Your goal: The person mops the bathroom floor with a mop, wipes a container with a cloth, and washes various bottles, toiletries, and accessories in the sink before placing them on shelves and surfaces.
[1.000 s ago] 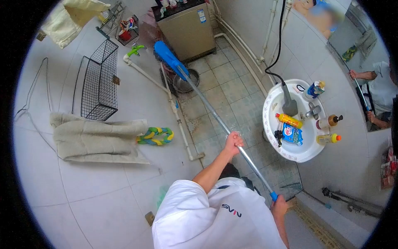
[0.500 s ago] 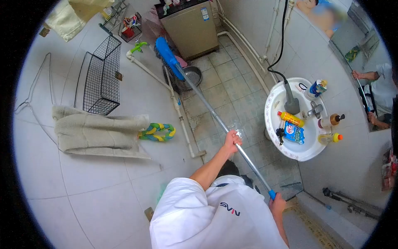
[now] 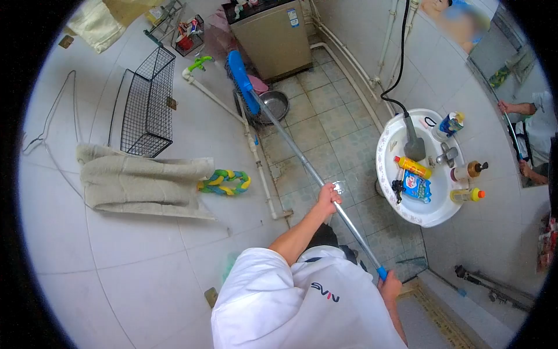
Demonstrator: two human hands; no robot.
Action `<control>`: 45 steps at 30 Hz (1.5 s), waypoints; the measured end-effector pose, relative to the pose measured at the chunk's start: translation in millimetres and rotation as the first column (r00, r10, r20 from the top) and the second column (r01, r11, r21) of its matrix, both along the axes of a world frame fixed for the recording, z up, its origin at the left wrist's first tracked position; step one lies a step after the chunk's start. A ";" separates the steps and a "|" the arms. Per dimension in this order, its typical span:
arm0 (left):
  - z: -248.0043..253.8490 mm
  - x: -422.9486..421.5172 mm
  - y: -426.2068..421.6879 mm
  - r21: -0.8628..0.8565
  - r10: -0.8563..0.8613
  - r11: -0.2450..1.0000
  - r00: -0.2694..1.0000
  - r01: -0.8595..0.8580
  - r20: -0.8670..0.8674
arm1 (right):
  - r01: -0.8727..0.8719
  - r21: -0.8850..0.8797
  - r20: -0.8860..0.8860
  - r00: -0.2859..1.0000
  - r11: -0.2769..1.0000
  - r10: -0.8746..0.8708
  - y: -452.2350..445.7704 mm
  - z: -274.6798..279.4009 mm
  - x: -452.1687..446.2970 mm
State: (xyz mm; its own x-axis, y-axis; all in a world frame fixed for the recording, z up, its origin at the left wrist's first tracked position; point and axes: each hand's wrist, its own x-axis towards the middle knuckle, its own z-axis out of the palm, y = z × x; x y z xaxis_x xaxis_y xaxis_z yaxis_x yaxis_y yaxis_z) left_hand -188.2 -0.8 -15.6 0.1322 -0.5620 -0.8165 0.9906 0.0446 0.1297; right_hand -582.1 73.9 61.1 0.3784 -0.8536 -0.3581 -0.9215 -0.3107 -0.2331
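Note:
A long-handled scrub brush runs diagonally across the view, with a silver pole, a blue bristled head and a blue end cap. My left hand is wrapped round the middle of the pole. Lower down, my right hand grips the pole's end by the blue cap. The brush head is raised at the far left, its dark bristles turned toward the white pipe and wall. It appears close to the pipe, but I cannot tell whether it touches.
A metal basin sits on the tiled floor near the washing machine. On the right, the washbasin holds bottles and a blue packet. A wire basket and towel hang on the left wall.
The view has shifted slightly, so most things appear a little further right. The brush head stays beside the pipe, and both hands keep their places on the pole.

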 end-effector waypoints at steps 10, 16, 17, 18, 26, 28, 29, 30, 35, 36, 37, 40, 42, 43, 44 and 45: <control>-11.5 8.9 4.8 -0.055 -0.018 0.998 1.000 0.018 0.010 | -0.010 -0.012 0.015 1.000 1.000 0.010 1.7 1.6 8.4; 0.3 -0.8 10.5 0.032 -0.060 0.998 0.998 0.059 0.036 | 0.000 0.003 0.069 0.998 1.000 0.000 15.8 -3.0 -5.9; -3.3 -0.8 10.8 0.046 -0.057 0.997 0.998 0.055 0.040 | -0.017 0.004 0.069 0.997 1.000 0.016 17.0 -2.0 -6.3; -6.4 -1.1 14.4 0.063 -0.054 0.997 0.998 0.052 0.044 | -0.014 0.011 0.064 0.998 1.000 0.013 18.2 -3.7 -3.6; -30.6 4.9 14.8 0.073 -0.014 0.997 0.994 0.006 0.111 | -0.023 0.102 -0.013 1.000 0.995 0.024 -2.6 -2.6 21.0; -35.3 28.6 -6.5 0.004 -0.011 1.000 0.989 0.011 0.145 | -0.064 0.062 -0.022 0.998 0.996 0.065 -11.6 1.2 20.0; -29.6 28.9 -6.6 -0.003 -0.028 1.000 0.988 0.029 0.149 | -0.069 0.032 -0.037 0.997 0.997 0.070 -7.2 3.5 21.7; -23.2 19.8 3.2 0.008 -0.052 0.999 0.996 0.052 0.069 | -0.002 0.051 -0.089 0.996 0.999 0.006 -0.6 5.8 21.6; -26.3 35.5 -12.6 0.090 -0.008 0.996 0.999 0.004 0.040 | -0.040 0.012 -0.066 0.997 0.999 0.041 -13.8 16.8 32.9; -32.2 32.2 -9.2 0.092 -0.019 0.996 0.999 0.015 0.041 | -0.014 0.002 -0.073 0.997 1.000 0.014 -15.2 23.8 37.5; -37.2 21.4 -1.2 0.028 -0.024 0.999 1.000 0.024 -0.004 | -0.004 0.006 -0.076 0.997 1.000 0.004 -12.2 21.4 32.4; -39.8 4.1 -7.6 0.149 0.017 0.989 1.000 -0.016 -0.008 | -0.015 0.008 -0.151 0.988 1.000 0.016 9.0 13.9 -2.5; -54.5 -3.8 -9.8 0.323 0.050 0.944 0.997 -0.064 0.050 | -0.020 -0.014 -0.230 0.973 1.000 0.016 24.8 12.3 -11.3; -69.5 -12.6 0.5 0.354 -0.021 0.935 0.996 -0.012 0.089 | -0.031 -0.003 -0.239 0.971 1.000 0.029 29.8 18.7 -18.2; -83.0 -19.3 8.3 0.381 -0.103 0.923 0.986 0.046 0.131 | 0.071 0.089 -0.219 0.974 0.993 -0.050 33.4 37.8 -11.0; -84.1 -27.9 16.7 0.385 -0.108 0.921 0.986 0.050 0.129 | 0.175 0.182 -0.205 0.969 0.968 -0.137 36.9 51.1 -6.5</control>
State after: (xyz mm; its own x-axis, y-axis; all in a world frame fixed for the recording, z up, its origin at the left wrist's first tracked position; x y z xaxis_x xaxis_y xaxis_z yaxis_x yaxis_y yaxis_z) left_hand -216.1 15.8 -99.7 0.2334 -0.2272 -0.9455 0.9577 -0.1145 0.2639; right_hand -588.6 110.8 112.2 0.1548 -0.8017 -0.5773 -0.9879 -0.1247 -0.0918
